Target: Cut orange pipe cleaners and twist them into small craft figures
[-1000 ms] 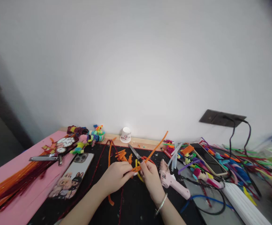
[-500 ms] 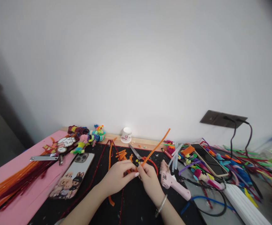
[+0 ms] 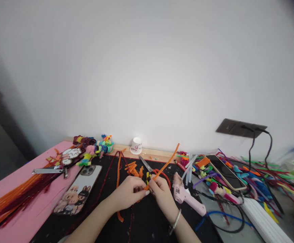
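My left hand [image 3: 131, 191] and my right hand [image 3: 160, 193] meet over the black mat [image 3: 147, 224], fingertips pinched together. Between them is an orange pipe cleaner [image 3: 167, 162], its long free end slanting up to the right. Small yellow and black bits [image 3: 148, 176] show right behind my fingertips; whether they join the orange piece I cannot tell. Just beyond my hands lie scissors [image 3: 147, 164] with red handles and a pile of short orange pieces [image 3: 134, 168]. Another long orange pipe cleaner [image 3: 118, 175] rests left of my left hand.
A pink glue gun [image 3: 187, 197] lies right of my hands, near clear glue sticks [image 3: 189, 168]. A paper cup [image 3: 136, 146] stands by the wall. Phones lie left [image 3: 78, 192] and right [image 3: 226, 173]. Orange and dark red pipe cleaners [image 3: 17, 195] cover the pink sheet. Cables run from a wall socket [image 3: 240, 128].
The free end of the orange pipe cleaner has dipped and shifted slightly left. My fingers have moved a little, showing more orange between them. Things on the table stay put.
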The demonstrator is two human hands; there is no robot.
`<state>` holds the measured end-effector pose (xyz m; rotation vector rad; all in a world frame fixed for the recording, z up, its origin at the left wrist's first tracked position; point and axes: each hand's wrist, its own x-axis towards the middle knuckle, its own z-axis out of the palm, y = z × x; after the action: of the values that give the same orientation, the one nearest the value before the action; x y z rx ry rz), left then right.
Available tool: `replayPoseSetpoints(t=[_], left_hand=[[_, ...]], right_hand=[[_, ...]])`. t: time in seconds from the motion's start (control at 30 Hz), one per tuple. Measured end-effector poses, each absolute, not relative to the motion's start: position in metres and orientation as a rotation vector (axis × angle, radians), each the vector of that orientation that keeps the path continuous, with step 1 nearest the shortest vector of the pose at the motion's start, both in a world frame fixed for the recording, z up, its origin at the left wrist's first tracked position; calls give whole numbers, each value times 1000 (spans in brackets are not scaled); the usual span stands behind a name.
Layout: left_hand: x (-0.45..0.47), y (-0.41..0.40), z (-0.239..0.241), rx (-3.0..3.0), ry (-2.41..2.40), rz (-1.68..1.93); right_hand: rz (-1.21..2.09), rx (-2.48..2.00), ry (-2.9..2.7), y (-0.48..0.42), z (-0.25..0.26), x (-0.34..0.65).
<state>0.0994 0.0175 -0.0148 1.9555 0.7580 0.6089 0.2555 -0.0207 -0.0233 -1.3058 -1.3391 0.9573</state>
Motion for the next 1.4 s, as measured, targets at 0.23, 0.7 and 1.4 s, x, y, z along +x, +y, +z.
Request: replayPoseSetpoints(t=[0.23,0.7,1.4], left_hand=[[99,19,-14,1997,712,697],[92,31,-9,1512,804,950],[95,30,-11,1251,858,931]], right_hand=[[917,-1265,-1389,-23,-19,252],[1049,-1123,-1027,-27,-14,254],[1089,-1168,-1078,-24,-19,254]])
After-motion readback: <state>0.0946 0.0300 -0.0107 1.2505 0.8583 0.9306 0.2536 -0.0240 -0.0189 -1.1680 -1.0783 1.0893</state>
